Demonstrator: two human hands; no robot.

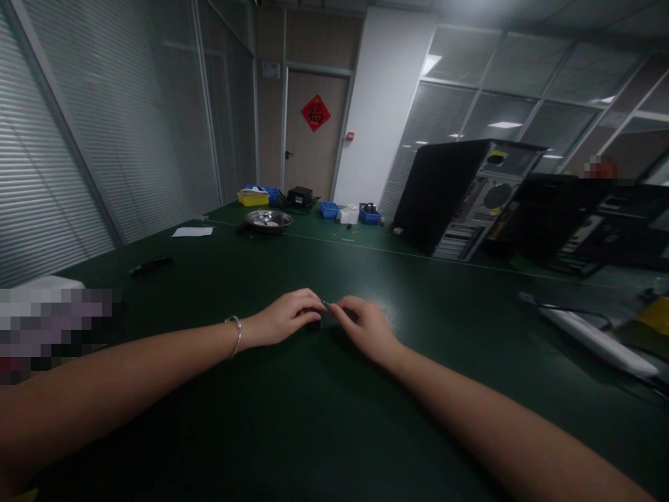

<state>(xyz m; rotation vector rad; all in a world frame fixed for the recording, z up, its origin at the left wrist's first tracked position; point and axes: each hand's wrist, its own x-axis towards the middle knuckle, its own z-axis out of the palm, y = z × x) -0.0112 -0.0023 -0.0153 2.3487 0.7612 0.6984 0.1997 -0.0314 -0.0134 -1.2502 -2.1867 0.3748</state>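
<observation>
My left hand (pixel 287 317) is closed, low over the green table (pixel 293 411), with a small dark object (pixel 314 325) under its fingertips. What that object is, I cannot make out. Just to the right, my right hand (pixel 366 328) pinches a tiny, thin, light piece (pixel 326 302) between thumb and fingers. That piece sticks out toward the left fingertips, and whether it touches them is too small to tell. A bracelet circles my left wrist.
A metal bowl (pixel 268 221) with small items stands farther back, near a white paper (pixel 192 231). A dark slim object (pixel 150 265) lies at left. Computer towers (pixel 460 199) stand back right; a white power strip (pixel 601 340) with cables lies at right. Blue bins (pixel 329 209) line the back.
</observation>
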